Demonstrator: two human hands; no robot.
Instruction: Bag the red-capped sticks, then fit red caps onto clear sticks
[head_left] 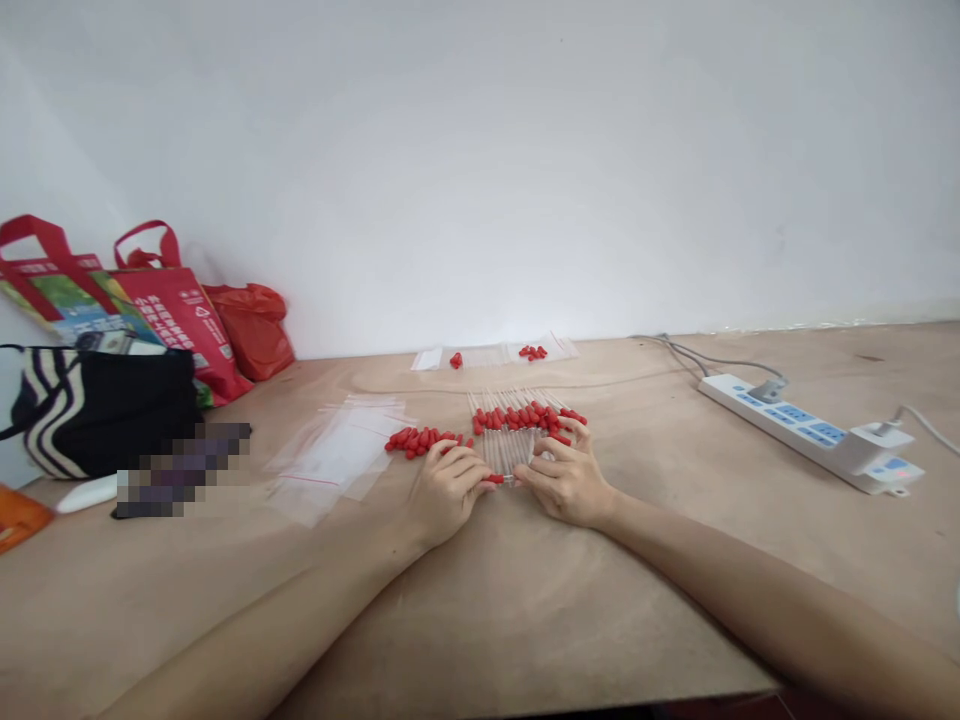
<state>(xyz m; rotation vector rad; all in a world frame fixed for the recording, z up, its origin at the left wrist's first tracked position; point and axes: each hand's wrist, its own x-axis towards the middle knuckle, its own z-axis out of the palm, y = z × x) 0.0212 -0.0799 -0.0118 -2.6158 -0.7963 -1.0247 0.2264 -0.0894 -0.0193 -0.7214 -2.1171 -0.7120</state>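
Note:
My left hand (450, 487) is closed, pinching a small red rubber-like bulb (493, 479) between thumb and fingers. Opposite it, my right hand (564, 480) is closed on a thin clear tube (508, 479), whose end meets or nearly meets the bulb. Just beyond both hands lies a row of slim pale tubes (504, 450). Across them runs a band of red-bulbed pieces (517, 416). A loose heap of red bulbs (417, 440) lies beside my left hand. My fingers partly cover the pinched pieces.
Clear zip bags (341, 450) lie fanned out at left. Flat bags with red bulbs (495, 355) lie near the wall. A white power strip (802, 430) with cords is at right. Red shopping bags (180, 320) and a black striped bag (105, 410) stand at far left.

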